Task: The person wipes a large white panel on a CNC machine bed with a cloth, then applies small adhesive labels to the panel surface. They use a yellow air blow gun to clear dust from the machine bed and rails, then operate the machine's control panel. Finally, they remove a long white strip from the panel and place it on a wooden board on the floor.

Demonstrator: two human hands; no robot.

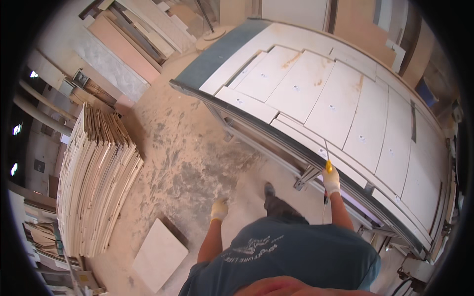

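Head view. Right hand (331, 180), in a pale glove, closed around the yellow-handled tool (329, 166) at the table's near edge. Thin rod (326, 149) of the tool points away from the body, over the white boards (336, 111); whether its tip touches them, cannot tell. Left hand (219, 209), also gloved, hangs low over the floor, well apart from the table; fingers too small to read, so open or curled cannot be told.

Handling, by judgement: tool probably light, one-handed; rod looks stiff but slim, could bend if levered. Best hold is the yellow handle, rod kept free. Boards look flat, rigid, likely heavy at the larger sizes; corners may chip, and dust could make the faces slippery. Take them by opposite edges; the narrow gaps between pieces leave little room for fingers.

Surface: broad table (222, 58), dark bare strip at its far left end, metal frame below. Boards lie side by side, small labels on several, brownish smears on a few.

Room: floor (185, 170) dusty, scuffed dark. Tall stack of panels (98, 182) at left; one loose panel (160, 254) flat on the floor behind the left hand. Pinkish board (126, 49) leans among offcuts farther back.
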